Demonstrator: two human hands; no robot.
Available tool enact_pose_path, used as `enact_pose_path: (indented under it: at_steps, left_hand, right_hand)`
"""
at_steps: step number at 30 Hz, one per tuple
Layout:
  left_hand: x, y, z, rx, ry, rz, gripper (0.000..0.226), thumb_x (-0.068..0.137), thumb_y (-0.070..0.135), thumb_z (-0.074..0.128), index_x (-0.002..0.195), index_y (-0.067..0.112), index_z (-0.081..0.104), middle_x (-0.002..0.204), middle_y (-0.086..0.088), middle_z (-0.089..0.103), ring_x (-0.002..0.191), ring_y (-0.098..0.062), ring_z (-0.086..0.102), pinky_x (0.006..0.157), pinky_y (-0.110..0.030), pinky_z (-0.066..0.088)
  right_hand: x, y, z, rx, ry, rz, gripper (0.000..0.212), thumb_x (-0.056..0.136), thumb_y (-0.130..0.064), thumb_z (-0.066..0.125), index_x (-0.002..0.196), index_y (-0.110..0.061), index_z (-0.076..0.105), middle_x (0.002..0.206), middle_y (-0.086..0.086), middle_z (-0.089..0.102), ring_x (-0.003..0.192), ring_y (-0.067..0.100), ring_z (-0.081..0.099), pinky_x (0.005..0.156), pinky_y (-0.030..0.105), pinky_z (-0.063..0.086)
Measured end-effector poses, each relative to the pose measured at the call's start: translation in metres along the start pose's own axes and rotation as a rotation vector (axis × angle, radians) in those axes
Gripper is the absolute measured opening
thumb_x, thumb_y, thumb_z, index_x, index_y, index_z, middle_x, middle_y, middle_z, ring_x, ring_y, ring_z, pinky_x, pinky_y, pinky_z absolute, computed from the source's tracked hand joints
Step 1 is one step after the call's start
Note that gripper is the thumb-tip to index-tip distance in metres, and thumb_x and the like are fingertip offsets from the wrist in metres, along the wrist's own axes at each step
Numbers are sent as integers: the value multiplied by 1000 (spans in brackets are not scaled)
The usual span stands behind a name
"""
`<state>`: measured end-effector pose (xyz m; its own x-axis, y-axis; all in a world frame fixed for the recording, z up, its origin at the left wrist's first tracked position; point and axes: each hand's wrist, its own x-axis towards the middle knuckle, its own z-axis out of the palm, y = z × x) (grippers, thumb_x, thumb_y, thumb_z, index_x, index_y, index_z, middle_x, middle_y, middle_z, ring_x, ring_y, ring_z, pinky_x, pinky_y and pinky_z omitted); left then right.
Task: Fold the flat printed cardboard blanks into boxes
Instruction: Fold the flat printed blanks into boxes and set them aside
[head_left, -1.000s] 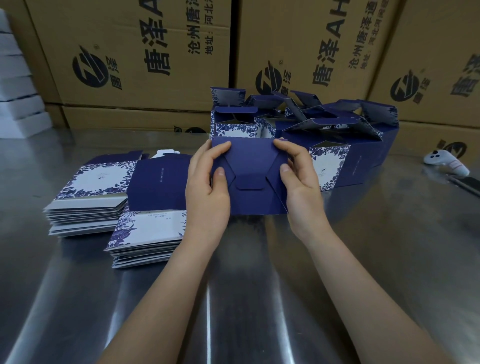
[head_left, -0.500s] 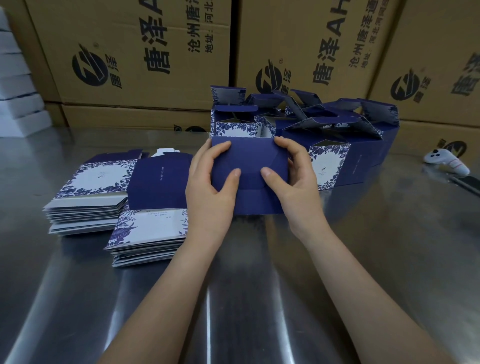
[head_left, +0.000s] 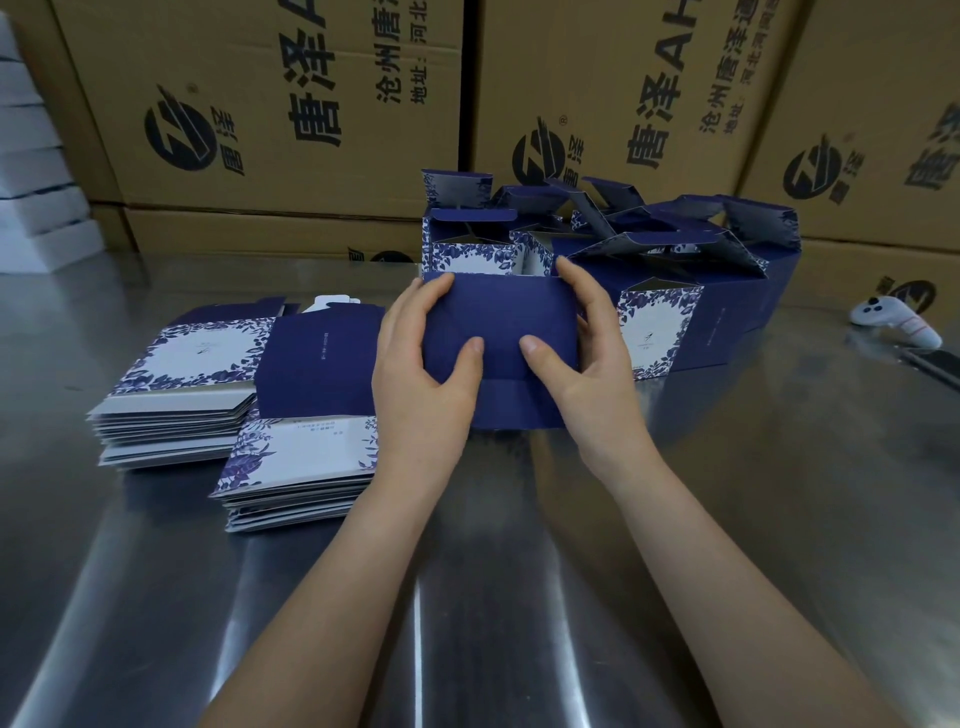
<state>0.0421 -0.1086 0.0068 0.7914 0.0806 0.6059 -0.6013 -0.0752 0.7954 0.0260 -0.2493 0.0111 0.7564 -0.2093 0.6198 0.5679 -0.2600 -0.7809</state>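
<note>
Two hands on one navy box right now, dead centre of the steel bench. The left hand wraps its 9 o'clock side and the right hand the 3 o'clock side, fingers closed on the cardboard and both thumbs flat on the face turned toward the camera. My guess is that's the bottom, tipped up so the flaps can be pushed until they lock; squeezing from both sides keeps the walls square while the thumbs press. Two stacks of flat blanks sit at 9 o'clock, close enough for the left hand to grab the next one. Finished boxes crowd at 12 to 2 o'clock, tops open, just behind the working spot, so a done one only needs a short shove back. Big brown cartons wall off the rear.
</note>
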Motion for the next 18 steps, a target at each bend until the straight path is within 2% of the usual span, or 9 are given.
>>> enact_pose_path:
  at_steps: [4, 10, 14, 18]
  left_hand:
    - [1, 1, -2, 32, -81, 5, 72, 86, 7, 69, 146, 32, 37, 148, 8, 39, 139, -3, 35, 116, -37, 35]
    - [1, 1, 1, 58, -82, -32, 90, 85, 7, 70, 153, 36, 19, 143, 15, 38, 136, 1, 34, 115, -29, 33]
    - [2, -1, 0, 30, -59, -44, 86, 83, 6, 73, 151, 35, 28, 137, 27, 38, 134, 2, 37, 114, -32, 36]
    - [2, -2, 0, 1, -6, -36, 78, 77, 5, 77, 139, 35, 39, 136, 18, 45, 127, -1, 45, 108, -35, 44]
  right_hand:
    - [0, -5, -4, -44, -56, 35, 77, 82, -16, 69, 147, -35, 32, 149, -10, 33, 139, 7, 34, 114, 43, 35]
    - [1, -5, -3, -102, -20, 3, 74, 81, -2, 73, 144, -23, 40, 146, -7, 39, 137, 9, 37, 113, 42, 35]
    - [1, -4, -2, -162, 20, -25, 69, 78, -4, 76, 137, -24, 45, 140, -9, 43, 131, 8, 42, 109, 41, 40]
    - [0, -1, 0, -244, 51, -94, 67, 75, -6, 77, 132, -23, 47, 135, -8, 44, 129, 7, 41, 107, 44, 41]
